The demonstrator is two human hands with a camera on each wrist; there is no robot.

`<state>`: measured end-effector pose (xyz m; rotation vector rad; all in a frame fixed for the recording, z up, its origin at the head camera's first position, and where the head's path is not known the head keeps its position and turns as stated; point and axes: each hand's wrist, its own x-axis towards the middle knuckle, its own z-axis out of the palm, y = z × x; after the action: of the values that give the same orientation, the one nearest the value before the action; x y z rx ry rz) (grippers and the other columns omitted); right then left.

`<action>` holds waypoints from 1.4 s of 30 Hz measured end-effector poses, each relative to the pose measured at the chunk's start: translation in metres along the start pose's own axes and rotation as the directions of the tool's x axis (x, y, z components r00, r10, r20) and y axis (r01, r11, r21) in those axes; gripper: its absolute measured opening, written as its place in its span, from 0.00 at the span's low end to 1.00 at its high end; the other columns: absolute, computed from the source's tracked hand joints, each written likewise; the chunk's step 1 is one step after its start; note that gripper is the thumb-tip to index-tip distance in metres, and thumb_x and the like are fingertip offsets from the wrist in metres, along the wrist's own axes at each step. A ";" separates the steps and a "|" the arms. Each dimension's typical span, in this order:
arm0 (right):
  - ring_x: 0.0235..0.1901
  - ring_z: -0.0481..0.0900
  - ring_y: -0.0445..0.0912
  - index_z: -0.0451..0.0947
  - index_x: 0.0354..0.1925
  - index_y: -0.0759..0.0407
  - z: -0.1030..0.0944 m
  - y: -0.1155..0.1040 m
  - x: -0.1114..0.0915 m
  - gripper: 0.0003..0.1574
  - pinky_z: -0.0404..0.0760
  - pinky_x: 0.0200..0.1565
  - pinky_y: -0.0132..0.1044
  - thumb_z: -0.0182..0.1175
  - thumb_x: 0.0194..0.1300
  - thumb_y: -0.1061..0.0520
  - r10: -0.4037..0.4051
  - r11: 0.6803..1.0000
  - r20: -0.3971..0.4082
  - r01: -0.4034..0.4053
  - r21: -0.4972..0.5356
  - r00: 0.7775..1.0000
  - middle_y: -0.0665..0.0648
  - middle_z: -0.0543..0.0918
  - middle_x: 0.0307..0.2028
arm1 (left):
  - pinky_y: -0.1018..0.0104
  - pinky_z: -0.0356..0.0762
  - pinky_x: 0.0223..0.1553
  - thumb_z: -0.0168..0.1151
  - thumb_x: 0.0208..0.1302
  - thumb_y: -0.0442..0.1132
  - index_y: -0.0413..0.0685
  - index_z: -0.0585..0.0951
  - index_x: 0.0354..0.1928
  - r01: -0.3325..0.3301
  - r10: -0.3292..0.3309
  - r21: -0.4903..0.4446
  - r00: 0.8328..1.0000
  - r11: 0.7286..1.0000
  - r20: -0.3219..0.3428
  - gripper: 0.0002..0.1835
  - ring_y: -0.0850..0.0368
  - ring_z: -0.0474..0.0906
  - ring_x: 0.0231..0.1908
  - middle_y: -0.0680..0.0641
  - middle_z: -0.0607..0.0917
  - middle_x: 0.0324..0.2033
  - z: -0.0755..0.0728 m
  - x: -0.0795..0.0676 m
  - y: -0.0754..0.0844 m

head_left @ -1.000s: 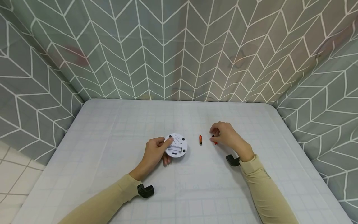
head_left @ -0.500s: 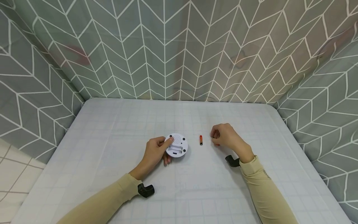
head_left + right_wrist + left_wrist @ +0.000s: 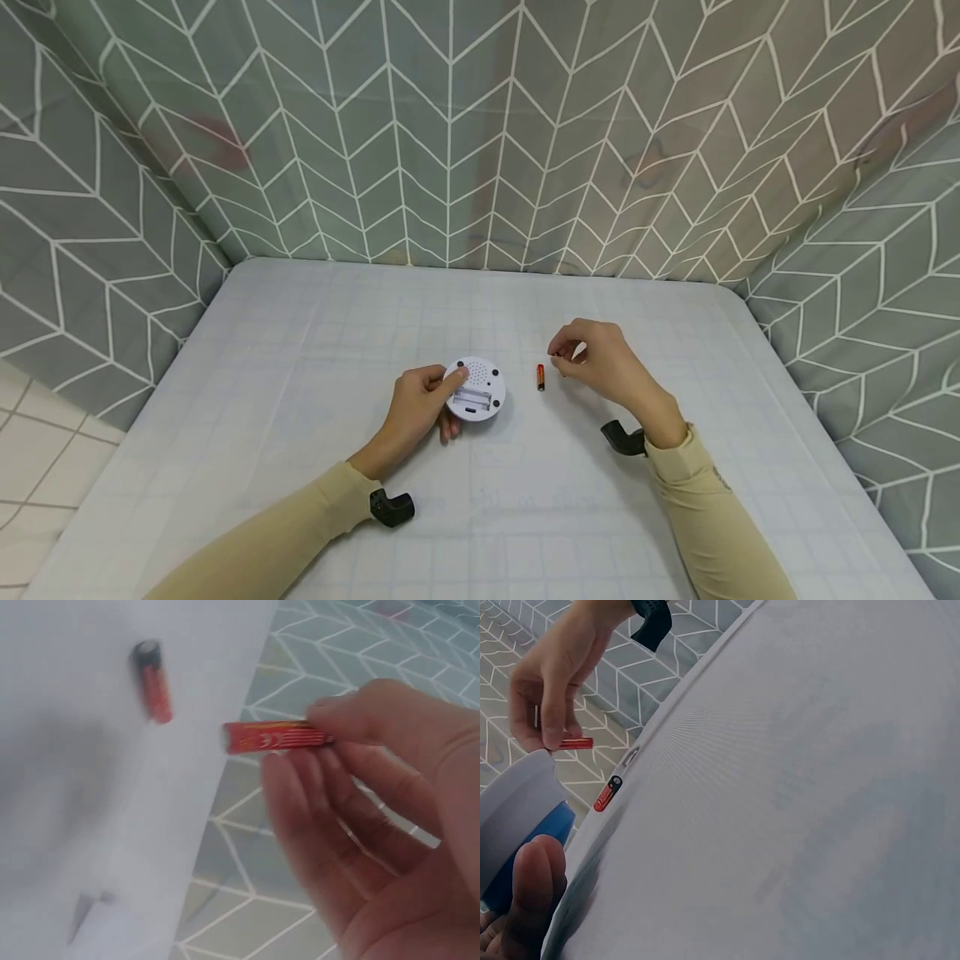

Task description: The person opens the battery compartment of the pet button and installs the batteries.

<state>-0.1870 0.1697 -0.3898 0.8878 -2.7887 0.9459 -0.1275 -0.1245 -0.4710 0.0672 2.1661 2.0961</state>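
My left hand (image 3: 416, 408) holds a round white device (image 3: 487, 373), thumb on top and fingers beneath. Its perforated face, dark feet and open battery compartment, with no cells in it, point upward. A blue part (image 3: 549, 829) shows on its underside in the left wrist view. My right hand (image 3: 600, 358) pinches a red battery (image 3: 262, 736) between thumb and fingertips, raised off the table. Just left of that hand, a second battery (image 3: 541, 377), red with a black end, lies on the table between the device and the right hand.
A pale cloth covers the table (image 3: 315, 333). Grey patterned curtains (image 3: 480, 150) hang behind it and at both sides. Black wrist cameras (image 3: 392, 508) sit at both sleeves.
My right hand has picked up the right-hand battery from the table, lifted it and moved slightly left. The left hand keeps hold of the device in nearly the same place.
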 end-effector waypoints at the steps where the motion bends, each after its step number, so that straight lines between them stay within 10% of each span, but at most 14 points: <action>1: 0.35 0.83 0.42 0.88 0.37 0.56 0.000 -0.003 0.000 0.07 0.89 0.37 0.39 0.72 0.62 0.67 -0.012 1.000 -0.013 0.013 0.012 1.000 0.47 0.87 0.34 | 0.55 0.81 0.12 0.66 0.74 0.55 0.38 0.82 0.37 0.001 -0.001 0.000 1.000 1.000 0.000 0.23 0.51 0.78 0.09 0.39 0.84 0.15 0.000 0.000 0.000; 20: 0.41 0.88 0.40 0.90 0.43 0.49 0.015 -0.041 -0.002 0.13 0.92 0.40 0.35 0.75 0.64 0.65 -0.159 0.931 -0.090 0.179 0.319 0.983 0.46 0.89 0.40 | 0.55 0.81 0.12 0.65 0.76 0.52 0.39 0.83 0.38 -0.022 0.022 0.025 1.000 0.999 -0.007 0.21 0.51 0.79 0.09 0.39 0.85 0.15 0.000 0.000 0.001; 42: 0.41 0.90 0.43 0.90 0.43 0.56 0.046 -0.046 -0.001 0.09 0.92 0.39 0.37 0.75 0.64 0.64 -0.206 0.896 -0.048 0.208 0.391 0.977 0.50 0.90 0.40 | 0.53 0.81 0.12 0.64 0.76 0.54 0.39 0.81 0.34 -0.039 0.040 0.030 0.999 0.999 -0.010 0.23 0.50 0.79 0.09 0.39 0.84 0.14 -0.001 0.000 -0.002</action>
<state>-0.1554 0.1140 -0.4028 1.1971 -2.4669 1.4953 -0.1275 -0.1259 -0.4726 0.1029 2.2201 2.0898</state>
